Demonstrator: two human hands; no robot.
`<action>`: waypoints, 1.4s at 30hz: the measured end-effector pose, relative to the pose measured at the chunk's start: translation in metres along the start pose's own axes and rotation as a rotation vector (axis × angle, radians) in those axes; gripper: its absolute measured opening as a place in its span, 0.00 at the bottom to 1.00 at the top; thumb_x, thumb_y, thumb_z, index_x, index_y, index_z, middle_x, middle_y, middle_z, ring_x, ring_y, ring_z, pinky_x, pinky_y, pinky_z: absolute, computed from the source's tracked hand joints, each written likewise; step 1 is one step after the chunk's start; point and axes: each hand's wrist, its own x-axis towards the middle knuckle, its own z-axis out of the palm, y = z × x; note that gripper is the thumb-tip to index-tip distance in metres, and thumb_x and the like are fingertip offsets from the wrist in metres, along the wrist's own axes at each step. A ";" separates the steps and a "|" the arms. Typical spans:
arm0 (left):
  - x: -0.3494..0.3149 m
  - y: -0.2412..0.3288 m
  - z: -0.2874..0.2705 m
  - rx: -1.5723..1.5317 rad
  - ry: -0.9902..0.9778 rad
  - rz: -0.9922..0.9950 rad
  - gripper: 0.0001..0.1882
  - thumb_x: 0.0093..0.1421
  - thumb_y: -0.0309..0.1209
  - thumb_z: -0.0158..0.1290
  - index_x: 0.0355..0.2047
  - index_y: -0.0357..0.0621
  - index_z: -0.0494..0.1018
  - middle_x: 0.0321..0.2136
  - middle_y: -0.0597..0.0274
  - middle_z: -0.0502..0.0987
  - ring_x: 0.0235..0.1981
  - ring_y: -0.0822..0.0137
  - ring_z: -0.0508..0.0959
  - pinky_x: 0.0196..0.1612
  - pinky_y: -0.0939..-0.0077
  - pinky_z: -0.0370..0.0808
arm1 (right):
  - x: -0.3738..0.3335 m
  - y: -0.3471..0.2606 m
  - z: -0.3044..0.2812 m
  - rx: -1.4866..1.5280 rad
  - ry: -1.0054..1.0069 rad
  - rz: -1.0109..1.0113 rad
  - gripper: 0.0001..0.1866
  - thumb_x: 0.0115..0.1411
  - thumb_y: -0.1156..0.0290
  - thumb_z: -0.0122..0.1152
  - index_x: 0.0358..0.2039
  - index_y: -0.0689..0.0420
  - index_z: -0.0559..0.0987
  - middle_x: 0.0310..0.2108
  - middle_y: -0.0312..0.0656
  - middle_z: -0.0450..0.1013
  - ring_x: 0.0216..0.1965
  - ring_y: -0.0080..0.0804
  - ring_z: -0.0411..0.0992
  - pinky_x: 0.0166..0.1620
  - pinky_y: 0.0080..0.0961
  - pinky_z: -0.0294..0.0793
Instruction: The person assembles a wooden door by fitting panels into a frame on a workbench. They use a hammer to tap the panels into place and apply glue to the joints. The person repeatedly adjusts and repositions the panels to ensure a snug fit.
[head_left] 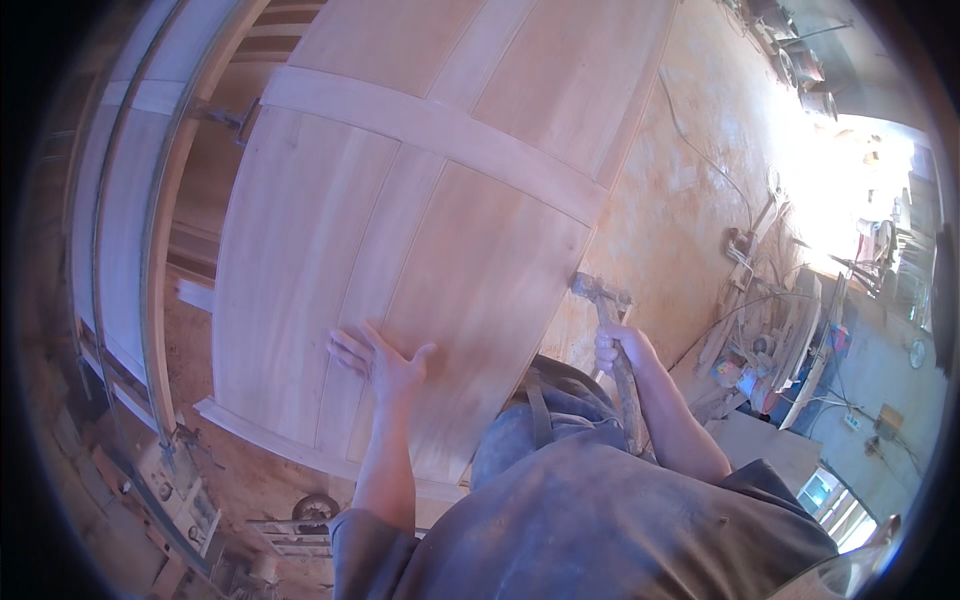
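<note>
A large pale wooden panelled door [490, 240] lies in front of me, with flat panels set between rails and stiles. My left hand [392, 368] rests on its face, fingers spread across a narrow upright strip and thumb held out. In my right hand [622, 350] is a hammer [603, 290], gripped around its wooden handle. The hammer's metal head is up beside the door's right edge; whether it touches the edge I cannot tell. The handle's lower end reaches down in front of my body.
Left of the door stands a tall wooden frame [165, 250] with a clamp [225, 120] near the door's edge. A dusty floor [670, 190] with a cable lies to the right. Farther right are wood scraps [760, 340], tools and a bright opening. A wheel [316, 508] sits at lower left.
</note>
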 end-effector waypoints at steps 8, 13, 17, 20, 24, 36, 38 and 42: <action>-0.007 0.001 -0.002 -0.039 0.050 0.008 0.68 0.48 0.54 0.71 0.72 0.33 0.39 0.71 0.26 0.21 0.71 0.26 0.18 0.70 0.31 0.26 | 0.007 -0.006 0.013 0.047 0.003 0.049 0.10 0.62 0.73 0.54 0.24 0.50 0.67 0.16 0.31 0.62 0.15 0.22 0.60 0.21 0.26 0.62; -0.008 0.009 -0.022 -0.211 -0.098 -0.067 0.66 0.47 0.58 0.69 0.73 0.38 0.43 0.73 0.31 0.26 0.72 0.30 0.22 0.72 0.36 0.28 | 0.046 -0.010 -0.033 0.141 -0.264 0.096 0.10 0.64 0.69 0.51 0.24 0.51 0.68 0.17 0.31 0.64 0.17 0.24 0.65 0.24 0.27 0.70; -0.011 -0.001 -0.008 -0.170 0.191 0.090 0.65 0.46 0.59 0.69 0.73 0.41 0.47 0.74 0.35 0.34 0.74 0.34 0.29 0.74 0.42 0.30 | 0.020 -0.003 -0.022 0.167 -0.216 0.126 0.13 0.67 0.72 0.51 0.23 0.52 0.68 0.17 0.30 0.64 0.16 0.21 0.64 0.24 0.23 0.70; -0.034 -0.034 0.015 -0.242 0.367 0.063 0.61 0.47 0.57 0.70 0.72 0.38 0.53 0.74 0.35 0.37 0.75 0.39 0.33 0.75 0.47 0.33 | 0.008 0.017 -0.013 -0.076 -0.127 0.181 0.13 0.67 0.73 0.51 0.23 0.52 0.68 0.17 0.30 0.64 0.15 0.20 0.63 0.22 0.21 0.69; -0.112 -0.117 0.092 -0.620 0.636 -0.436 0.60 0.46 0.55 0.71 0.71 0.38 0.55 0.74 0.38 0.41 0.76 0.45 0.36 0.75 0.51 0.38 | -0.002 0.037 -0.034 -0.194 -0.131 0.310 0.11 0.64 0.73 0.54 0.24 0.51 0.68 0.17 0.29 0.63 0.17 0.20 0.65 0.22 0.22 0.68; -0.222 -0.217 0.143 -1.154 0.517 -0.837 0.58 0.51 0.55 0.69 0.68 0.24 0.55 0.67 0.38 0.63 0.69 0.53 0.63 0.69 0.65 0.61 | -0.008 0.164 -0.038 0.150 -0.346 0.435 0.09 0.64 0.76 0.50 0.25 0.53 0.67 0.15 0.29 0.62 0.16 0.20 0.63 0.22 0.19 0.67; -0.221 -0.230 0.143 -1.179 0.495 -0.667 0.51 0.55 0.53 0.67 0.66 0.28 0.61 0.65 0.43 0.67 0.66 0.56 0.67 0.66 0.65 0.65 | -0.014 0.173 -0.045 -0.004 -0.321 0.350 0.11 0.64 0.76 0.50 0.24 0.53 0.66 0.15 0.29 0.62 0.15 0.20 0.63 0.21 0.19 0.68; -0.217 -0.246 0.150 -1.020 0.464 -0.631 0.39 0.60 0.46 0.65 0.62 0.29 0.69 0.58 0.51 0.75 0.58 0.59 0.75 0.59 0.66 0.72 | -0.019 0.195 -0.040 0.005 -0.277 0.273 0.13 0.64 0.75 0.51 0.21 0.51 0.66 0.13 0.29 0.60 0.14 0.19 0.62 0.20 0.19 0.67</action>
